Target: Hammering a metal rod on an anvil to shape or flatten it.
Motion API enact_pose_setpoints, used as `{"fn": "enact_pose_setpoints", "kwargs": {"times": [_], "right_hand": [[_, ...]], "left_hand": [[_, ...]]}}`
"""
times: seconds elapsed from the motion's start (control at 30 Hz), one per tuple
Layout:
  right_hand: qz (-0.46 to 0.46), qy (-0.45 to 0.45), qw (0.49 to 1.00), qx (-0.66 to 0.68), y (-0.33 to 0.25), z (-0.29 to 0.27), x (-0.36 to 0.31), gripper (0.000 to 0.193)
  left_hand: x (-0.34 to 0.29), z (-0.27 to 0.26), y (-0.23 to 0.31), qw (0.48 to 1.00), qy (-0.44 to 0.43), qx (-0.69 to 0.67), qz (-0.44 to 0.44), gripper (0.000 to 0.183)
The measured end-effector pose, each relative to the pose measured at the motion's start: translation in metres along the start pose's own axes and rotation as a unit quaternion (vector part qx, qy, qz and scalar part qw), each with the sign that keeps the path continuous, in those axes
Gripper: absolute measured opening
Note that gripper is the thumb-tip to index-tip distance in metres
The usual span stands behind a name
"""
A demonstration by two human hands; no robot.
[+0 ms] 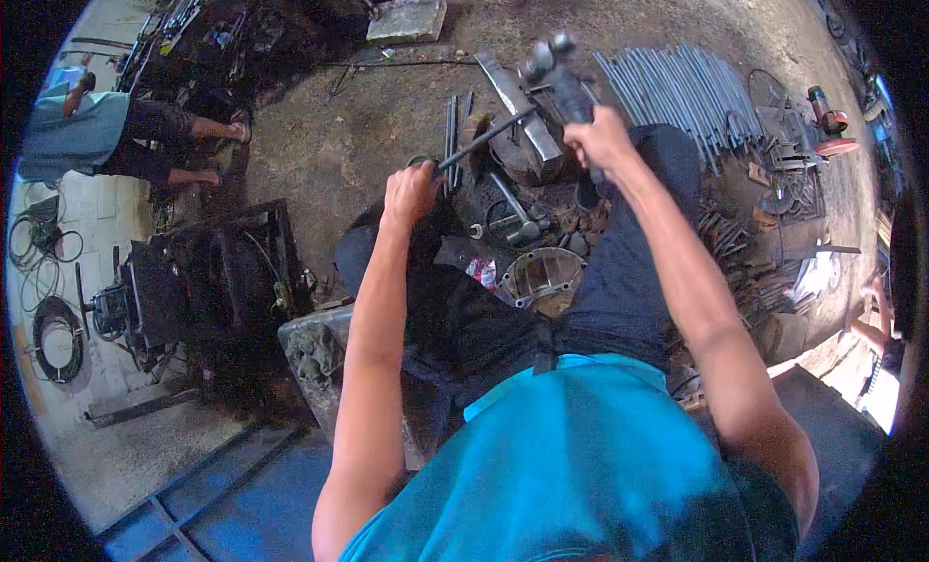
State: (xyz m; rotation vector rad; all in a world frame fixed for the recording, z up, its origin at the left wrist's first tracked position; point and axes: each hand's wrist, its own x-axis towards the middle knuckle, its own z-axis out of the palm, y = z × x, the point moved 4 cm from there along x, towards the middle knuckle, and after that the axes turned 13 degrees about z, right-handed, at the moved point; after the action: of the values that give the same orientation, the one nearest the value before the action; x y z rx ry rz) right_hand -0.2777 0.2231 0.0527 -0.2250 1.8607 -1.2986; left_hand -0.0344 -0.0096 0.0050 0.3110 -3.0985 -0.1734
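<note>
- While the left hand [411, 191] sits just left of centre in the upper half of the frame, its grip is wrapped round the near end of a dark rod [484, 142]; the palm itself is hidden.
- Right of centre, the right hand [605, 144] has its grip closed about the handle of a hammer [573, 95], the thumb side toward the middle of the frame.
- From the left hand, the rod's long axis slants up and to the right, so its far end points in between the two hands. In the picture that end is nearer the right hand.
- The hammer's long axis runs up and to the left from the right hand. Its slightly blurred head is at upper centre, above the rod's far end and apart from it; how high it stands is hard to judge.
- Behind the rod's far end, a flat metal bar [542, 142] slopes from upper left to lower right over a dark round block [513, 156]. Whether rod and bar touch, I cannot tell.
- Just below the block, another hammer [526, 230] lies on the floor [300, 117], with a metal ring [513, 273] lower still.
- Farther out, a spread of long rods [677, 88] covers the upper right.
</note>
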Motion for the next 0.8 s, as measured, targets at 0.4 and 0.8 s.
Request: {"fn": "enact_pose_setpoints", "kwargs": {"times": [0.4, 0.8], "right_hand": [[-0.381, 0.139, 0.914, -0.003, -0.162, -0.007, -0.038, 0.019], [-0.256, 0.252, 0.918, -0.168, -0.128, -0.016, 0.004, 0.016]], "left_hand": [[-0.006, -0.004, 0.001, 1.0, -0.005, -0.028, 0.004, 0.037], [-0.003, 0.001, -0.002, 1.0, -0.003, -0.025, -0.007, 0.035]]}}
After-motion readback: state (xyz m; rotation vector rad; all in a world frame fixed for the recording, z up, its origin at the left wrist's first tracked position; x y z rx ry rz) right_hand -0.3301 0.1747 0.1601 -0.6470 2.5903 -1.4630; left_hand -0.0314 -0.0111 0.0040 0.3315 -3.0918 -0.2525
